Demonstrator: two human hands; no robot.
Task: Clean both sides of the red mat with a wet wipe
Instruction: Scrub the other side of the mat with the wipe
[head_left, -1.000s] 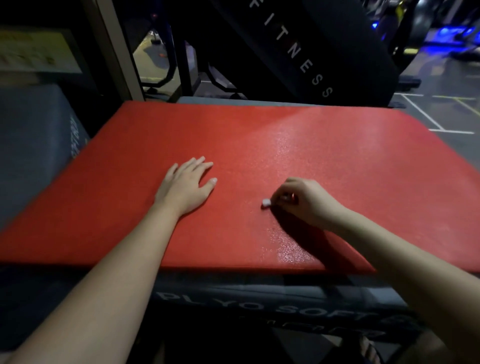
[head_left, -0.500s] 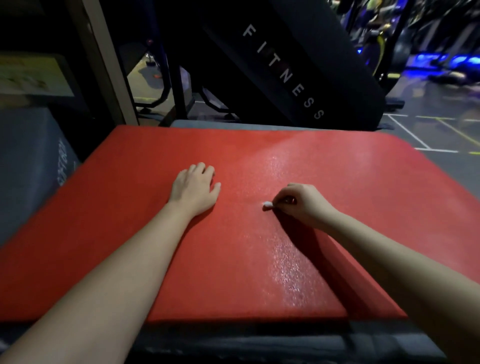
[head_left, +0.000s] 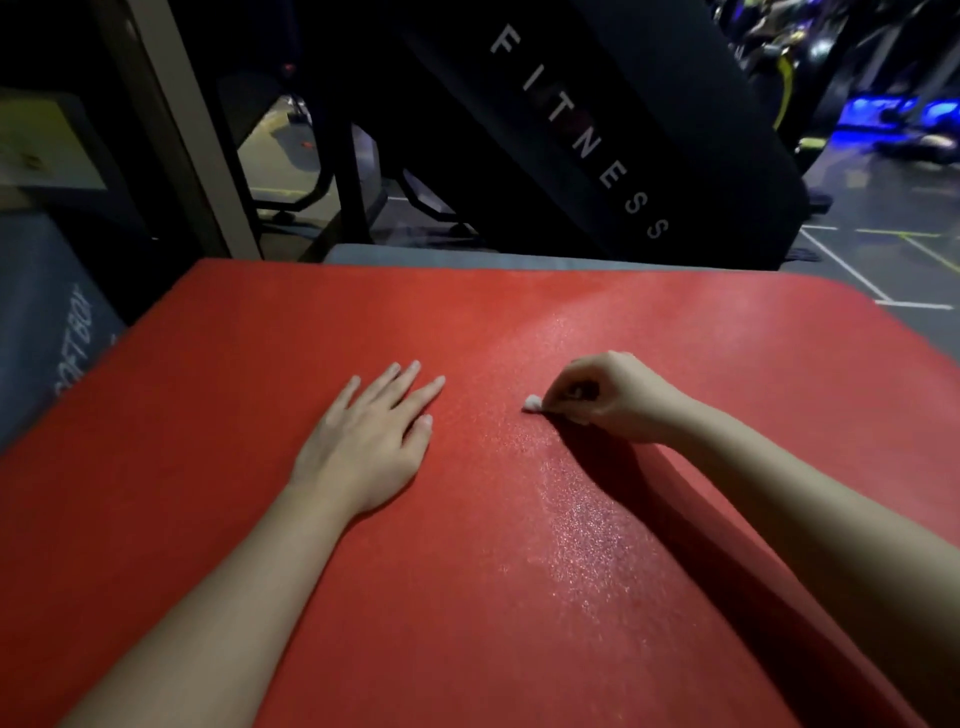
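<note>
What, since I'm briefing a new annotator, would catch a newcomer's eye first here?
The red mat fills most of the view, glistening wet right of centre. On it the left hand lies flat, while the right hand pinches a small white wipe against the surface. Behind stands a dark panel lettered FITNESS.

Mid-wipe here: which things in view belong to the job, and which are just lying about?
Job: red mat; wet wipe; right hand pinching the wipe; left hand flat on the mat.
Lying about: black FITNESS machine; grey soft box; grey surface at the mat's far edge.
</note>
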